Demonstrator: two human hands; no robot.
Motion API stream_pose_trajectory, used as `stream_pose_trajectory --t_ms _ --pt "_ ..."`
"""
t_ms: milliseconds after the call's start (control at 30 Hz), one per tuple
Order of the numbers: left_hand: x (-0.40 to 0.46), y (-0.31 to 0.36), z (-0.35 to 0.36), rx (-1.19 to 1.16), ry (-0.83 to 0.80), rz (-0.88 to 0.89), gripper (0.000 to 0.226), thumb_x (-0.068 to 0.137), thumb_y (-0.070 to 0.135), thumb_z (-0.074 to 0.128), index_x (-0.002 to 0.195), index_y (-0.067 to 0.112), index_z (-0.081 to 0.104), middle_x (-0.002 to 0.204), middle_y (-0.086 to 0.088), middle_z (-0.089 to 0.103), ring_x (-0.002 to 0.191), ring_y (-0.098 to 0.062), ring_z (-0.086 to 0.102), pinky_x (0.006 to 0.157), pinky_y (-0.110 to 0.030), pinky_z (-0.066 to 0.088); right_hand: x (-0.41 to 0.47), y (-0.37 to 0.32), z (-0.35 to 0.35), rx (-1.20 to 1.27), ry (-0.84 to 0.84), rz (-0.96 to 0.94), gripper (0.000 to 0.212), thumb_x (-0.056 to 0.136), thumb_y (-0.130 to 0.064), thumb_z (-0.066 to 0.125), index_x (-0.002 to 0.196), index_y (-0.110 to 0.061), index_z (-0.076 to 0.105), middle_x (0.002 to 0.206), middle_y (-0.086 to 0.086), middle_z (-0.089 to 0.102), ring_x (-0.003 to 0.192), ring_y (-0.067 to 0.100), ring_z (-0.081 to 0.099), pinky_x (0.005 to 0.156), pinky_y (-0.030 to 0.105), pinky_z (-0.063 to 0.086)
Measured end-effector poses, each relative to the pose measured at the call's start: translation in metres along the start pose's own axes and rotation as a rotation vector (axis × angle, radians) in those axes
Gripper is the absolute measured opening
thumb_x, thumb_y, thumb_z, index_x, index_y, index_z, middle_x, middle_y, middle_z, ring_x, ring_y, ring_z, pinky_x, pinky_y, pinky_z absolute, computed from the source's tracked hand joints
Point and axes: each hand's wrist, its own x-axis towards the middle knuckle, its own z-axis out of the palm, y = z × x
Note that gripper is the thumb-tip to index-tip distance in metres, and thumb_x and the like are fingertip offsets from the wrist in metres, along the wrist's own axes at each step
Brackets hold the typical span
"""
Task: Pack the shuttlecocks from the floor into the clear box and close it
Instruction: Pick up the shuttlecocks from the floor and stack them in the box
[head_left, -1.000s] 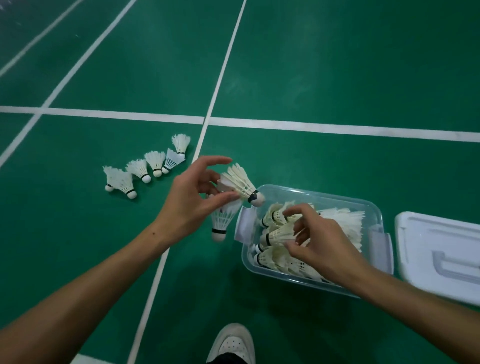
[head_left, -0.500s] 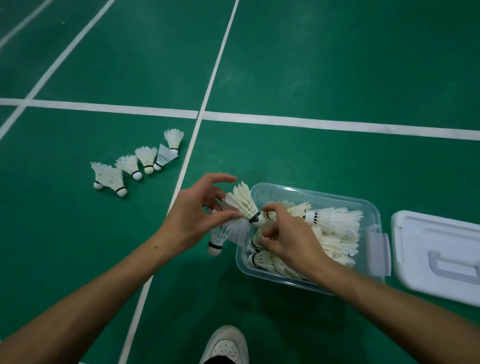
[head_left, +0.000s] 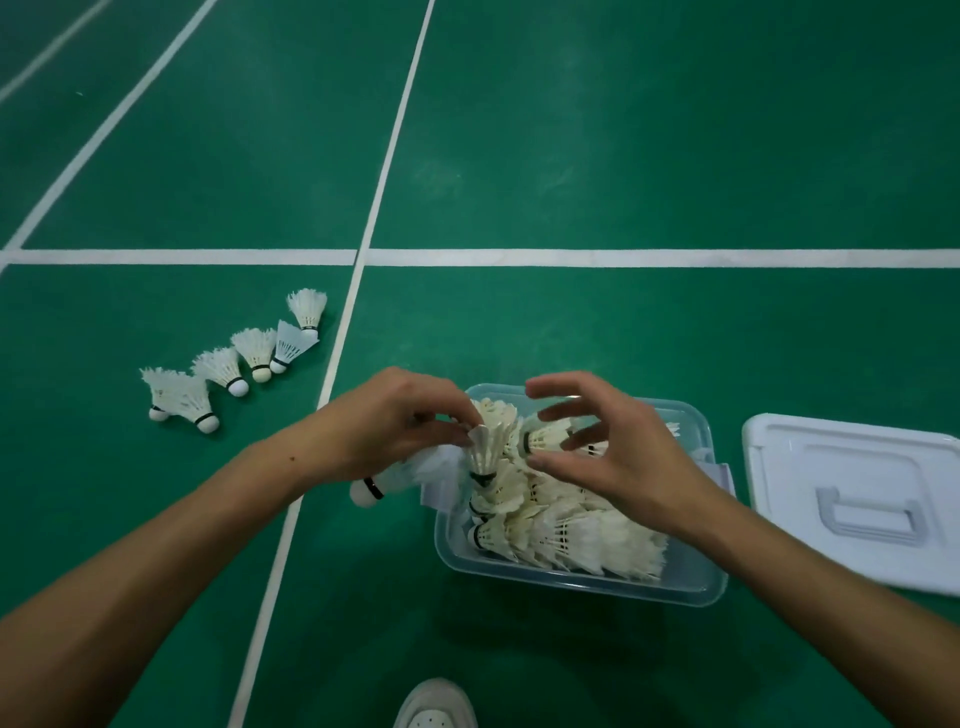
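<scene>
The clear box (head_left: 582, 584) sits on the green floor, open and filled with several white shuttlecocks (head_left: 576, 535). My left hand (head_left: 395, 421) is at the box's left edge, pinching the feathers of one shuttlecock (head_left: 485, 447) that hangs cork-down over the box. A second shuttlecock (head_left: 387, 480) pokes out under that same hand, cork pointing left. My right hand (head_left: 602, 447) hovers over the box with fingers spread and nothing in it. A row of several shuttlecocks (head_left: 228, 366) lies on the floor to the left.
The white lid (head_left: 852, 493) lies flat on the floor right of the box, handle side up. White court lines (head_left: 363, 257) cross the floor. The toe of a white shoe (head_left: 436, 706) shows at the bottom edge.
My left hand moved right and turned its shuttlecock cork-down over the box. My right hand lifted off the packed shuttlecocks and spread its fingers.
</scene>
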Motion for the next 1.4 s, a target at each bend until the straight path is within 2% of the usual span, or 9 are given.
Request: stream_pose_trajectory --t_ms 200,333,500,700,800,900,1033,1133,1400 --pt "0.025 0.011 0.006 0.019 -0.09 0.064 0.013 0.092 0.015 0.077 0.105 0.017 0.081 0.093 0.019 0.071 0.081 0.007 0.065 0.071 -0.006 0.043 0.006 0.016 0.008 -0.088 0.035 -0.102 0.028 0.088 -0.023 0.085 0.114 -0.023 0.076 0.109 -0.012 0.073 0.104 0.005 0.069 0.088 0.028 0.06" --pt "0.026 0.012 0.015 0.049 -0.05 0.046 0.024 0.089 0.022 0.08 0.113 0.026 0.078 0.098 0.023 0.072 0.064 -0.007 0.056 0.06 -0.012 0.043 -0.007 0.031 0.016 -0.196 0.06 -0.126 0.015 0.089 -0.032 0.081 0.102 -0.026 0.078 0.098 -0.015 0.072 0.093 0.003 0.062 0.083 0.032 0.056" --pt "0.021 0.009 0.013 0.093 0.16 0.011 0.043 0.087 0.017 0.082 0.128 0.022 0.071 0.114 0.013 0.075 0.056 -0.006 0.047 0.061 -0.008 0.041 -0.025 0.04 0.027 -0.275 0.156 -0.066 0.016 0.088 -0.041 0.078 0.101 -0.031 0.078 0.095 -0.019 0.073 0.09 0.005 0.059 0.08 0.028 0.053" --pt "0.009 0.006 0.015 0.127 0.203 0.025 0.035 0.089 0.016 0.081 0.123 0.02 0.073 0.11 0.015 0.074 0.055 -0.005 0.042 0.062 -0.008 0.038 -0.027 0.044 0.051 -0.354 0.072 -0.019 0.014 0.087 -0.04 0.079 0.097 -0.03 0.077 0.088 -0.02 0.069 0.083 0.0 0.056 0.074 0.019 0.046" --pt "0.005 0.004 0.018 0.117 0.216 0.018 0.033 0.089 0.018 0.081 0.121 0.02 0.073 0.109 0.016 0.074 0.055 -0.007 0.04 0.061 -0.009 0.038 -0.023 0.044 0.056 -0.389 0.012 -0.007 0.013 0.088 -0.035 0.082 0.099 -0.03 0.076 0.089 -0.019 0.07 0.084 0.001 0.059 0.074 0.023 0.054" --pt "0.002 0.004 0.022 0.106 0.212 0.008 0.033 0.089 0.019 0.081 0.122 0.021 0.072 0.11 0.016 0.074 0.056 -0.005 0.043 0.062 -0.009 0.039 -0.016 0.039 0.049 -0.444 -0.026 -0.005 0.017 0.09 -0.035 0.08 0.106 -0.03 0.079 0.097 -0.015 0.076 0.086 0.005 0.056 0.068 0.016 0.041" --pt "-0.002 0.003 0.025 0.118 0.203 0.002 0.033 0.091 0.02 0.079 0.123 0.019 0.072 0.112 0.014 0.074 0.057 -0.003 0.045 0.062 -0.009 0.04 -0.009 0.033 0.046 -0.632 -0.104 -0.053 0.022 0.099 -0.041 0.069 0.118 -0.033 0.077 0.103 -0.014 0.077 0.093 0.013 0.051 0.067 0.029 0.047" --pt "-0.002 0.002 0.027 0.117 0.206 -0.004 0.032 0.091 0.021 0.078 0.122 0.021 0.072 0.112 0.015 0.073 0.055 -0.005 0.044 0.06 -0.011 0.041 -0.007 0.032 0.054 -0.72 -0.118 -0.068 0.021 0.101 -0.035 0.067 0.12 -0.035 0.076 0.105 -0.016 0.077 0.092 0.013 0.047 0.06 0.029 0.04" --pt "0.014 0.011 0.044 -0.078 0.241 -0.019 0.036 0.097 0.022 0.071 0.132 0.02 0.062 0.115 0.012 0.068 0.044 -0.009 0.039 0.05 -0.018 0.039 -0.012 0.032 0.021 -0.277 -0.208 0.1 0.043 0.088 -0.044 0.081 0.128 -0.03 0.073 0.115 -0.015 0.076 0.099 -0.002 0.065 0.088 0.024 0.056"
